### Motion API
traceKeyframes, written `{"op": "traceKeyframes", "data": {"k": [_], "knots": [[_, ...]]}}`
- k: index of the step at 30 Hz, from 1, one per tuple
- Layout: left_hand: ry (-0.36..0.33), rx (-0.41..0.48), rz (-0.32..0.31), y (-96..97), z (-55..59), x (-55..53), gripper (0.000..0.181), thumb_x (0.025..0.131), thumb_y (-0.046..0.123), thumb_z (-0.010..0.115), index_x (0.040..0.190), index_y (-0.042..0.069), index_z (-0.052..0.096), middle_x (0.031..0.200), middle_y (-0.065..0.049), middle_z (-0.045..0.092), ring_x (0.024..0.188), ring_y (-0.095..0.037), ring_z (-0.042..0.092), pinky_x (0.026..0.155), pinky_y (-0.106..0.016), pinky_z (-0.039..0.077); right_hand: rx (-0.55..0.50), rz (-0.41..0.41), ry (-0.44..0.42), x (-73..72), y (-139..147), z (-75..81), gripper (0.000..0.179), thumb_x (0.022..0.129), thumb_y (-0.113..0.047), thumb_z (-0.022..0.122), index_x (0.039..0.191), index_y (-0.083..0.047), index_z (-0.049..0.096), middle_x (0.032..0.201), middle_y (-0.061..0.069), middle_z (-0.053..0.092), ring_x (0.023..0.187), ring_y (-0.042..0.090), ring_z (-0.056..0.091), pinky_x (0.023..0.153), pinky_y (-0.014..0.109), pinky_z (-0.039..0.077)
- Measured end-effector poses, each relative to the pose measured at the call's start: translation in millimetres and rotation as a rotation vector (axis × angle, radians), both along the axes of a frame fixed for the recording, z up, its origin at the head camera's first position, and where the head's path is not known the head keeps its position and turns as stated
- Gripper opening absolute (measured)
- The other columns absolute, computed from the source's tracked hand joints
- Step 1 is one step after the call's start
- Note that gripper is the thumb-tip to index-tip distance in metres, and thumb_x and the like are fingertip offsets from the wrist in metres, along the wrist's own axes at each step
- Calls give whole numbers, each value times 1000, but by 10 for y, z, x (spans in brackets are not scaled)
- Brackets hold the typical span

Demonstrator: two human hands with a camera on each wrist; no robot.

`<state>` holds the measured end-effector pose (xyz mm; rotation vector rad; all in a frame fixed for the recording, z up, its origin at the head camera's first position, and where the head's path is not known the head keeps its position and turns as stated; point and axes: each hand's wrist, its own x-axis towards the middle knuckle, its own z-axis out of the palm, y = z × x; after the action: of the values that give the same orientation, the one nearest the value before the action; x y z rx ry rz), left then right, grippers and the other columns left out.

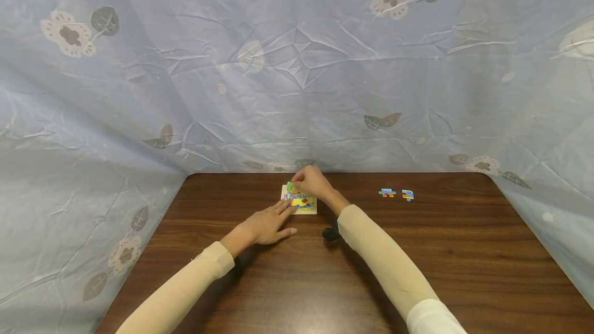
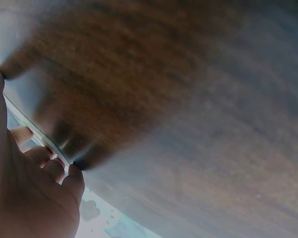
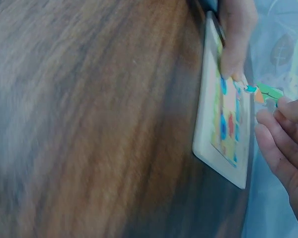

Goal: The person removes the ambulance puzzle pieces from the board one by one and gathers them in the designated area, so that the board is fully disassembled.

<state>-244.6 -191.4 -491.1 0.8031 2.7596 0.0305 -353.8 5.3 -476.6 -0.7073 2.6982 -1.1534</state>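
A small jigsaw puzzle board (image 1: 313,210) with a pale frame lies near the far edge of the table, a colourful vehicle picture partly filling it. My right hand (image 1: 313,182) pinches a green and orange puzzle piece (image 3: 269,93) between thumb and fingers, held tilted over the board's far side. Fingers of my left hand (image 1: 269,224) lie extended, their tips on the near left part of the board, the thumb spread out on the wood. In the left wrist view only the palm side, the fingers and a thin edge of the board show.
Two loose puzzle pieces, one (image 1: 387,193) beside the other (image 1: 408,195), lie on the brown wooden table (image 1: 445,251) to the right. A small black object (image 1: 330,234) shows by the right sleeve. A floral cloth (image 1: 297,117) hangs behind the table and along its sides.
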Motion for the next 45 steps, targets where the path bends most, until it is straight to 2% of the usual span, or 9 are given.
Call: {"op": "traceKeyframes", "data": {"k": [8,15,19,29,34,45], "knots": [[23,4,-5,9,-19,-4,80,107,68,34,169,19,23,179,-10,13,165,-29,20,129,-51,37,-72,50,-37,-31,280,153,19,103,-10,67,116,0,78,109,15,81,93,26,79,81,37,67],[24,13,-7,12,-21,8,80,107,68,34,169,18,24,179,-10,12,165,-30,21,129,-52,36,-84,68,-85,-59,593,235,20,103,-9,67,117,2,77,113,19,79,95,32,80,88,50,66],[32,14,-14,5,-36,11,81,107,68,33,169,17,24,179,-10,12,165,-30,21,130,-51,35,-93,63,-106,-60,777,270,19,103,-6,67,115,3,78,111,21,79,91,28,80,89,52,65],[45,21,-35,-6,-48,9,80,108,67,34,169,16,24,179,-12,12,165,-31,20,131,-49,32,-91,32,-128,-114,1273,235,20,103,-3,65,116,6,76,113,25,77,93,29,79,89,52,66],[40,5,-27,-12,-37,18,80,108,68,33,170,18,21,179,-10,9,165,-29,18,131,-49,32,-80,50,-143,-114,1485,212,21,103,-1,63,118,8,74,116,27,75,96,30,79,89,50,66],[23,6,-29,-3,-28,23,81,108,67,32,170,17,18,179,-11,7,166,-29,16,133,-48,29,16,14,-151,-130,1878,125,19,101,3,63,112,10,76,105,24,78,88,30,78,81,44,68]]}}
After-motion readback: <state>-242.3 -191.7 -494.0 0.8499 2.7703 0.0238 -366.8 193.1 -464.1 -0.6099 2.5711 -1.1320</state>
